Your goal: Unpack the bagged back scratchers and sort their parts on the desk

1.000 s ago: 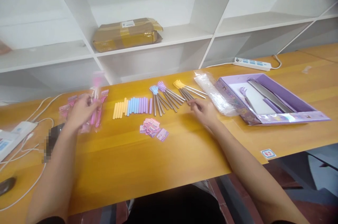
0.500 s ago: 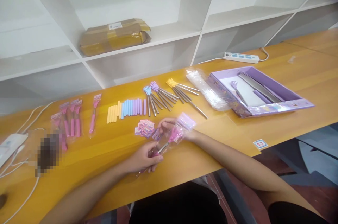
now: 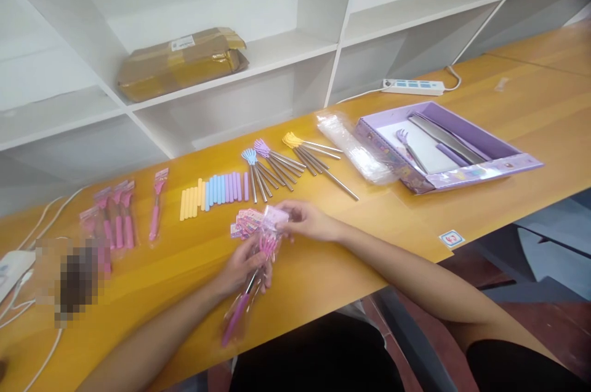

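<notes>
A pink back scratcher (image 3: 237,316) with a claw head and metal rod lies inside a clear plastic bag, slanting towards the table's front edge. My left hand (image 3: 242,266) is closed around the bagged scratcher just below its claw head. At the bag's upper end, my right hand (image 3: 307,221) pinches the top, where a pale lilac piece (image 3: 276,217) shows; whether this is a card or the bag's header, I cannot tell. Just beyond my left hand lies a pile of small printed cards (image 3: 247,221), partly covered by the bag.
Several bagged pink back scratchers (image 3: 117,216) lie left. Coloured handle sleeves (image 3: 215,190) stand in a row beside blue, purple and yellow claw rods (image 3: 272,161). Clear bags (image 3: 353,149) adjoin a purple box (image 3: 489,172). A power strip (image 3: 413,86) lies behind.
The bagged scratcher has swung to a steeper slant, its handle towards me. My left hand now grips nearer the claw head, and my right hand has come round to the bag's top.
</notes>
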### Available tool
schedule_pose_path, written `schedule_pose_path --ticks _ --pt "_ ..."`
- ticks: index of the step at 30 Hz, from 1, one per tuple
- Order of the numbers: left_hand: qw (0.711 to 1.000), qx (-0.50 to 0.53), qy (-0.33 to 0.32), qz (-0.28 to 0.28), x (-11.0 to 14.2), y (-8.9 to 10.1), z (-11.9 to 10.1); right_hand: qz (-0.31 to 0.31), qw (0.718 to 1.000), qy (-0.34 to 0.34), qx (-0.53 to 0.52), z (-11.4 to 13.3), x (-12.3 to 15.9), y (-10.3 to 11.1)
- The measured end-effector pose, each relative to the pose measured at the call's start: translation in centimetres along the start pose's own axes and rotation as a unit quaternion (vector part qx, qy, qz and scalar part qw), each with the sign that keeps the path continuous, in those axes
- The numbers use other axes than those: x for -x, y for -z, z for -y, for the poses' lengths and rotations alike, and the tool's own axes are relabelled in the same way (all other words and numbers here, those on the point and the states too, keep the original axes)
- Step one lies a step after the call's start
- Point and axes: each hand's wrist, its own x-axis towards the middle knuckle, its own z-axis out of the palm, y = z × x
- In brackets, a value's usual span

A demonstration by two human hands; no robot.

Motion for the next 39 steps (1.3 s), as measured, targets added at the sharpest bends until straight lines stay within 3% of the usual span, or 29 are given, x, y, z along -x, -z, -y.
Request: schedule_pose_path --ticks 3,7,19,25,33,39 --pt "1.0 -0.008 0.0 -0.026 -0.1 -0.1 -0.3 -0.034 0.991 0.046 0.121 -1.1 0.1 -1.4" --pt "0.999 -0.045 0.006 -0.009 0.0 -0.1 -0.2 -0.079 0.946 0.133 0.285 -1.6 0.0 -1.4" --pt "0.996 -0.064 0.023 0.053 0.1 0.1 0.2 -0.12 0.863 0.225 0.437 -2.3 0.2 -2.4" --pt "0.996 -0.058 0.009 0.065 -0.1 0.0 0.0 -0.137 0.863 0.197 0.444 -2.7 0.1 -2.1" --pt "0.996 -0.064 0.008 0.066 0.0 0.0 -0.1 -0.126 0.898 0.105 0.407 -1.8 0.6 -2.1" --pt "0.994 -0.075 0.019 0.075 0.1 0.0 0.0 -0.14 0.902 0.105 0.394 -2.1 0.5 -2.0"
